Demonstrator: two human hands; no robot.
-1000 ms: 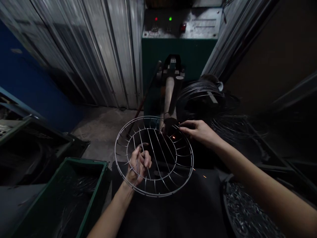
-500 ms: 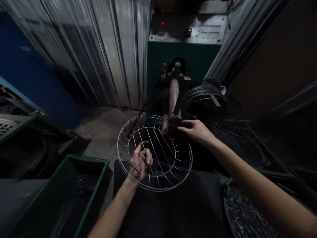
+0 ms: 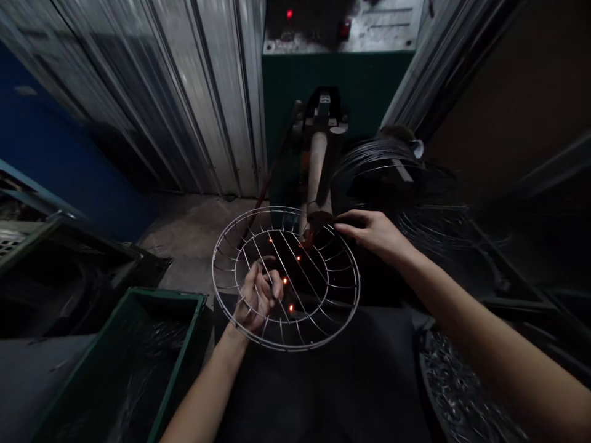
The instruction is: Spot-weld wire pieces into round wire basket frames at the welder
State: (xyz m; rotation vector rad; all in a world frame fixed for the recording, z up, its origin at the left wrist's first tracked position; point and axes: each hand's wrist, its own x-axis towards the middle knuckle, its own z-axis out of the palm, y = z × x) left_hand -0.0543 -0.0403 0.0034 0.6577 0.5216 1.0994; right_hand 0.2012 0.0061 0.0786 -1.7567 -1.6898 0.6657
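Note:
A round wire basket (image 3: 286,348), with two outer rings, short curved ribs and straight bars across the middle, is held tilted in front of me. My left hand (image 3: 258,298) is at its left side, behind the wires, with curled fingers gripping it. My right hand (image 3: 376,234) is closed in a pinch beside the basket's far right rim; what its fingertips hold is too dark and small to make out. The far rim meets the lower end of a spot welder's cylindrical arm (image 3: 317,175). Several orange sparks (image 3: 290,307) glow around the bars.
Behind stands the green machine body (image 3: 369,80) with a red light (image 3: 289,13). Wire coils (image 3: 378,154) hang at the right. A green crate (image 3: 168,369) stands at lower left, and a round tub of small metal pieces (image 3: 462,387) at lower right.
Orange sparks have appeared at the basket. My view has tipped down slightly, so the machine sits higher in the picture. Both hands keep nearly the same places on the basket.

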